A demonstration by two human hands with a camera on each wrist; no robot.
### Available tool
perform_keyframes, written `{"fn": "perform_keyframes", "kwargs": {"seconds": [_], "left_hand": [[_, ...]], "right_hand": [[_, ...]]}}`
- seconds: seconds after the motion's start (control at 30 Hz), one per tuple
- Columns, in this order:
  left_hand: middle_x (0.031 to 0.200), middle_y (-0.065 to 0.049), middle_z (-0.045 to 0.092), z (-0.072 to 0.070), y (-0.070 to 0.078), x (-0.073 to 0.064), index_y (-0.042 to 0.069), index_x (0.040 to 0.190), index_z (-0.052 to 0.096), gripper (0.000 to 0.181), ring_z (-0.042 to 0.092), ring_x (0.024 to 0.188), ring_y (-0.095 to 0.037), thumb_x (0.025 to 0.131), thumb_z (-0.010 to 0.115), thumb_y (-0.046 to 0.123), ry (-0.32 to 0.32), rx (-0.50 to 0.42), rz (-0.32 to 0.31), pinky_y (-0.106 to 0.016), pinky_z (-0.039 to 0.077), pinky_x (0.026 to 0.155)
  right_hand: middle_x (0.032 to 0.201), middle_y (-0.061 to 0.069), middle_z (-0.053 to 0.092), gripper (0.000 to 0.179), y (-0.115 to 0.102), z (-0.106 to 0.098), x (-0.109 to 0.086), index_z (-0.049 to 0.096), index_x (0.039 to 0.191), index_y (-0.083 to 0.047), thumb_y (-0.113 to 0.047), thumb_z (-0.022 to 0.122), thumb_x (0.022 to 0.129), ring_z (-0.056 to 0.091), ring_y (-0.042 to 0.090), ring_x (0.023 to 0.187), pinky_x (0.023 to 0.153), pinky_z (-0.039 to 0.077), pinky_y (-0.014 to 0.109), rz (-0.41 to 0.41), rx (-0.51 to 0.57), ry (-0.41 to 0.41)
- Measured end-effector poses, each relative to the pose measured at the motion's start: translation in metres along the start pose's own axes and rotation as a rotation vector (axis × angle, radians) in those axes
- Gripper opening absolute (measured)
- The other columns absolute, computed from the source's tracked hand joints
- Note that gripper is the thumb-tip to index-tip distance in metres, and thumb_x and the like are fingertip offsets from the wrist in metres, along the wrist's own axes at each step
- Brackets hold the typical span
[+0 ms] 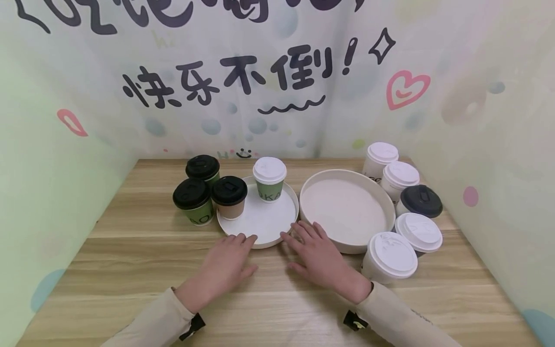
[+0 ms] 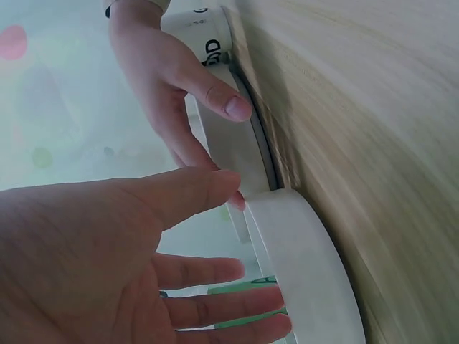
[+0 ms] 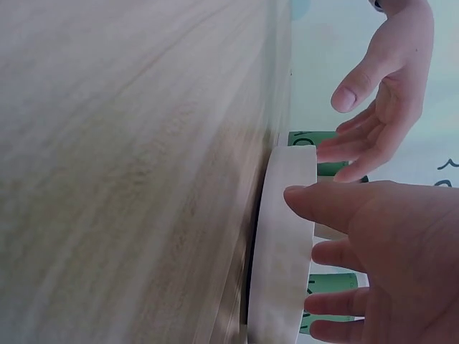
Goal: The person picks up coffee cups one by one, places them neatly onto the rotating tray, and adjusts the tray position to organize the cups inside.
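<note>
A round white tray point(image 1: 269, 222) lies on the table. On it stand a green paper cup with a white lid point(image 1: 270, 178) and a brown cup with a black lid point(image 1: 230, 196). My left hand point(image 1: 223, 266) is at the tray's front-left edge, fingers extended over the rim. At its front-right edge is my right hand point(image 1: 318, 260), its fingers also stretched out. In the right wrist view, the right thumb and fingers lie close to the tray's side wall point(image 3: 280, 244). The left wrist view shows the left fingers spread along the rim point(image 2: 301, 258). Neither hand grips anything.
A larger cream round tray point(image 1: 347, 207) sits just right of the white one. Two green cups with black lids point(image 1: 192, 200) stand to the left. Several lidded cups, one a white-lidded cup point(image 1: 390, 255), line the cream tray's right side. A printed curtain point(image 1: 277, 130) hangs behind the table.
</note>
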State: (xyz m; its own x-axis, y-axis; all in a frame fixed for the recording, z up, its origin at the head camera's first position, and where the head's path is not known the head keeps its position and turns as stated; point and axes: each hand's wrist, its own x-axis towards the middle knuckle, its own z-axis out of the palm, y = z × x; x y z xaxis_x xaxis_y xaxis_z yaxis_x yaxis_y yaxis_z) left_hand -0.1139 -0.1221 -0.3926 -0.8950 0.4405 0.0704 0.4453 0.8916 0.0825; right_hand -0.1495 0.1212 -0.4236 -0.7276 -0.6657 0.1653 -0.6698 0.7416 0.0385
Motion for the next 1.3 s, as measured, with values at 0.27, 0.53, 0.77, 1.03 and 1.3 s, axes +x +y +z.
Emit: {"fn": "perform_keyframes", "kwargs": {"seconds": [0.27,0.53,0.77,1.03,1.3], "left_hand": [[0.102,-0.013,0.067,-0.002,-0.009,-0.003,0.002,0.126,0.06,0.061,0.067,0.094,-0.031,0.081,0.079,0.039,0.029,0.025,-0.038,-0.044,0.056,0.085],[0.102,-0.013,0.067,-0.003,-0.015,-0.004,0.001,0.126,0.061,0.06,0.067,0.089,-0.029,0.082,0.079,0.038,0.02,0.009,-0.066,-0.043,0.056,0.08],[0.107,-0.014,0.067,-0.01,-0.022,-0.001,0.001,0.125,0.061,0.06,0.067,0.092,-0.031,0.082,0.079,0.037,0.073,0.017,-0.079,-0.044,0.056,0.081],[0.12,-0.021,0.064,-0.049,-0.044,0.008,-0.001,0.128,0.059,0.059,0.064,0.104,-0.037,0.086,0.076,0.036,0.138,0.061,-0.145,-0.048,0.058,0.082],[0.134,-0.03,0.053,-0.075,-0.078,0.017,-0.004,0.141,0.047,0.07,0.055,0.119,-0.048,0.086,0.076,0.03,0.214,0.034,-0.2,-0.058,0.05,0.097]], "right_hand": [[0.148,0.014,0.05,0.069,0.001,-0.001,0.0,0.049,0.146,-0.022,-0.051,0.069,0.087,0.044,0.036,0.14,0.116,0.035,0.058,-0.005,-0.006,0.0],[0.147,0.014,0.052,0.068,0.0,-0.001,-0.001,0.05,0.145,-0.022,-0.05,0.069,0.086,0.045,0.036,0.139,0.115,0.035,0.058,-0.015,0.003,0.013],[0.148,0.015,0.051,0.068,-0.001,0.0,-0.001,0.049,0.146,-0.021,-0.049,0.07,0.086,0.045,0.036,0.139,0.115,0.035,0.058,-0.016,0.012,0.007],[0.149,0.016,0.049,0.069,-0.001,0.001,-0.001,0.048,0.147,-0.022,-0.047,0.071,0.086,0.043,0.035,0.14,0.116,0.034,0.059,-0.011,0.036,-0.009],[0.15,0.015,0.048,0.071,-0.003,0.001,-0.002,0.046,0.148,-0.023,-0.048,0.07,0.087,0.042,0.033,0.141,0.116,0.033,0.059,-0.008,0.039,-0.015]]}}
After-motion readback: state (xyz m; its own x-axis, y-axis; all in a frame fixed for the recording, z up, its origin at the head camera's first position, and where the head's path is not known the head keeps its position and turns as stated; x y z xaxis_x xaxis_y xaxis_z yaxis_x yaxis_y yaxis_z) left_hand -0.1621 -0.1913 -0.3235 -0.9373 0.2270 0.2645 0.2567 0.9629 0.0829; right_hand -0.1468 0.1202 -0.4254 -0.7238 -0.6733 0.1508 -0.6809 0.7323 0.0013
